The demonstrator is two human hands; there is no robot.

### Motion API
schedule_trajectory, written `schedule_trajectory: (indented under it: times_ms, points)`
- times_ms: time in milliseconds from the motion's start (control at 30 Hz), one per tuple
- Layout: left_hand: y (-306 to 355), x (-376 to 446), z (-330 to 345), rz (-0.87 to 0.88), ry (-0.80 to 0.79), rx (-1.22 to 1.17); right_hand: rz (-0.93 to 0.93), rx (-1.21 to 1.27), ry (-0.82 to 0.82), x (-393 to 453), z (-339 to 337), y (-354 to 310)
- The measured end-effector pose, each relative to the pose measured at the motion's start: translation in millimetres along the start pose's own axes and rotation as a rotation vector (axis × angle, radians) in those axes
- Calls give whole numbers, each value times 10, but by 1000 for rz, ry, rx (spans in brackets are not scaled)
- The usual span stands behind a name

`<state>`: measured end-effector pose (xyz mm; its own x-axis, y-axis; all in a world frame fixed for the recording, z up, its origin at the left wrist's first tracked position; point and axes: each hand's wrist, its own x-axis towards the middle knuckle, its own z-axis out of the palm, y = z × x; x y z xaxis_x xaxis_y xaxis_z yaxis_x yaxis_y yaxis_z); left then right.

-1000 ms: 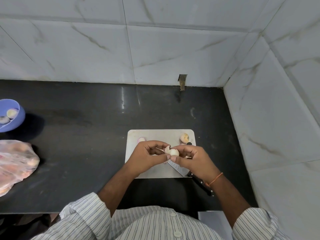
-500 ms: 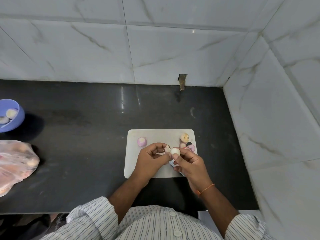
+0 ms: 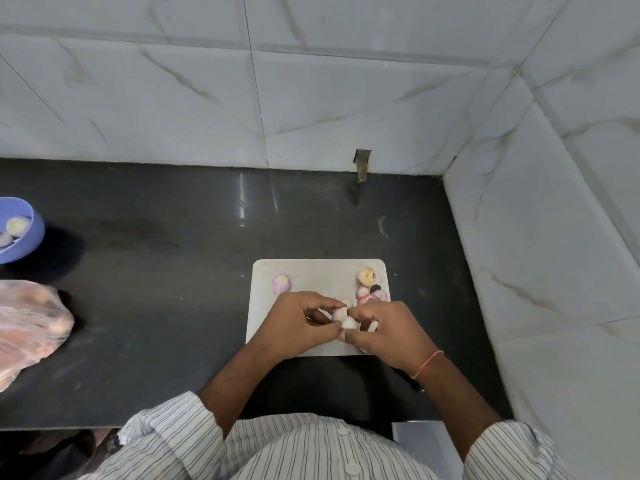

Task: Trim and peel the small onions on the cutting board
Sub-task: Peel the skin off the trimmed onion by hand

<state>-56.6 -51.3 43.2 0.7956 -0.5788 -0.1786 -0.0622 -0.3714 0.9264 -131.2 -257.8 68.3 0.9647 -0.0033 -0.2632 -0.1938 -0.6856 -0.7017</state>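
Left hand point(image 3: 294, 323): fingers bent, tips pinching the small onion point(image 3: 344, 318) from the left side.
Right hand point(image 3: 384, 329): fingers bent, tips pinching the same onion from the right side.
Hands together: they meet in the middle, fingertips almost touching.
Left arm: bare up to a rolled striped sleeve point(image 3: 166, 434), reaching forward and a bit right.
Right arm: bare, reaching forward and a bit left.
Right wrist: has an orange thread band point(image 3: 427, 363) on it.

Cutting board point(image 3: 311, 271) white; countertop point(image 3: 173, 306) black; wall tiles point(image 3: 311, 98) white, grey-veined. Bowl point(image 3: 33, 233) blue. Bag point(image 3: 27, 323) pinkish, translucent. Onion point(image 3: 281, 283) pink-white. Shirt point(image 3: 294, 452) white, dark-striped. Wrist thread point(image 3: 427, 362) orange.
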Motion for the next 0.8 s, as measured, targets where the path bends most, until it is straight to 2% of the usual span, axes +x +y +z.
schedule_trajectory:
  times_ms: [200, 333, 400, 467, 633, 800]
  points:
    - [-104, -85, 32, -112, 77, -192, 134, 500, 154, -141, 183, 43]
    - [-199, -110, 34, -151, 94, -256, 311, 982, 235, -209, 284, -16]
    - [-208, -101, 6, -166, 102, -251, 401, 1148, 279, -231, 304, 2]
    - [-218, -72, -56, -181, 133, -221, 443, 1166, 297, -260, 309, 67]
    - [-321, 79, -296, -182, 199, 7, 476, 1004, 297, -341, 306, 195]
    - [-291, 304, -288, -181, 73, 113, 478, 964, 351, -384, 311, 252]
